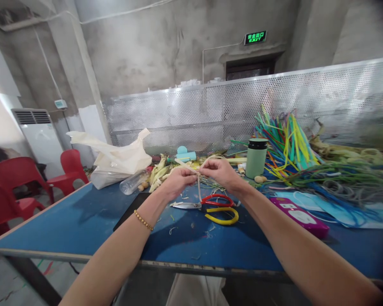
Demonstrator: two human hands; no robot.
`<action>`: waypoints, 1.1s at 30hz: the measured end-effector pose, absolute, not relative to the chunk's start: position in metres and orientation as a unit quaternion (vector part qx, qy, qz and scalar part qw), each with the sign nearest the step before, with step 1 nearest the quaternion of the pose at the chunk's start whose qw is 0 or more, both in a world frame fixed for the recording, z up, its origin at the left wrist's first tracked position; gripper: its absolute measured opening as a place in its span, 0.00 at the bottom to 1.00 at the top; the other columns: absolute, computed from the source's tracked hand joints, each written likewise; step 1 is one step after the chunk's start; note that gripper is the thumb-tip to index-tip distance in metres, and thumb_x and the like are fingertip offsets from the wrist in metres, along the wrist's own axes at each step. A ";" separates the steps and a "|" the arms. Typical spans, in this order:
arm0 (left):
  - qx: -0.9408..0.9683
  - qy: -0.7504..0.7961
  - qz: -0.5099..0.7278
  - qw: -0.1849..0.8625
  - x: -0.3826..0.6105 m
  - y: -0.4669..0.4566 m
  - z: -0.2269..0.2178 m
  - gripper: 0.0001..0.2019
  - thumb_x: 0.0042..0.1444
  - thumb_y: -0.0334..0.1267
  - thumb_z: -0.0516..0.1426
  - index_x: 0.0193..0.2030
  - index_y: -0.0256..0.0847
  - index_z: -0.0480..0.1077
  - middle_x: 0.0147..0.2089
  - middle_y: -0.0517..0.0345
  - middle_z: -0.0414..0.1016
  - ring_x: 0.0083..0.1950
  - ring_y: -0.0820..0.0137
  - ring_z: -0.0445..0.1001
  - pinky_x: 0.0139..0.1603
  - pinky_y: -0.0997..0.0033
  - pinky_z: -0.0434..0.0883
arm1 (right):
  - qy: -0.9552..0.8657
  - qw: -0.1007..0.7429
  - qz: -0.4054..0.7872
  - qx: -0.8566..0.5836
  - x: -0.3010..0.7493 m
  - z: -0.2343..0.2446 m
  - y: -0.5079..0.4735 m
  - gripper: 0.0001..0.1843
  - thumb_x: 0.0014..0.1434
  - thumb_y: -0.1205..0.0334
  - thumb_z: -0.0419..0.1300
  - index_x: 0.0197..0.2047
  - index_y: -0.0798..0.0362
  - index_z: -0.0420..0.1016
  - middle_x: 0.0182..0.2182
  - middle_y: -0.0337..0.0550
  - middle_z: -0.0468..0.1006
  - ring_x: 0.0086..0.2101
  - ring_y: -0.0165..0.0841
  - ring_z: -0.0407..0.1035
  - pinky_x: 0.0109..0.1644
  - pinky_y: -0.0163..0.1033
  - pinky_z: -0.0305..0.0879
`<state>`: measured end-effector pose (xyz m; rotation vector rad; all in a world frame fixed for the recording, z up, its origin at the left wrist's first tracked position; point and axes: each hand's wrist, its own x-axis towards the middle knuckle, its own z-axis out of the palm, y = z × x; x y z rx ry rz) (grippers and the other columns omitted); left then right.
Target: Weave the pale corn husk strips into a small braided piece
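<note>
My left hand (177, 182) and my right hand (222, 173) meet above the middle of the table, fingertips pinched close together. Between them they grip a thin pale strip (199, 189), which looks like corn husk. One end hangs down below the fingers, and another pale piece sticks up to the left. The fingers hide the spot where the pieces meet. Just under my hands lie scissors (196, 205) with one red and one yellow handle, blades pointing left. Pale corn husks (159, 172) lie behind my left hand.
On the blue table (67, 225) stand a green canister (256, 161), a white plastic bag (121, 159) and a clear bottle (132, 183). Right are colourful strips (290, 140), green cords (335, 174) and a magenta box (300, 216). A black flat object (130, 210) lies beside my left forearm.
</note>
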<state>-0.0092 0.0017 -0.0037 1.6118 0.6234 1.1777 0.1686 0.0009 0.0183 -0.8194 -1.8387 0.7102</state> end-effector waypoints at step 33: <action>0.665 0.271 0.501 0.483 -0.001 0.001 -0.011 0.15 0.38 0.46 0.67 0.18 0.36 0.72 0.21 0.59 0.65 0.25 0.75 0.59 0.29 0.71 0.56 | -0.754 0.497 0.189 -0.386 0.155 0.008 0.001 0.10 0.49 0.58 0.60 0.22 0.56 0.72 0.20 0.41 0.74 0.23 0.29 0.64 0.28 0.34 0.60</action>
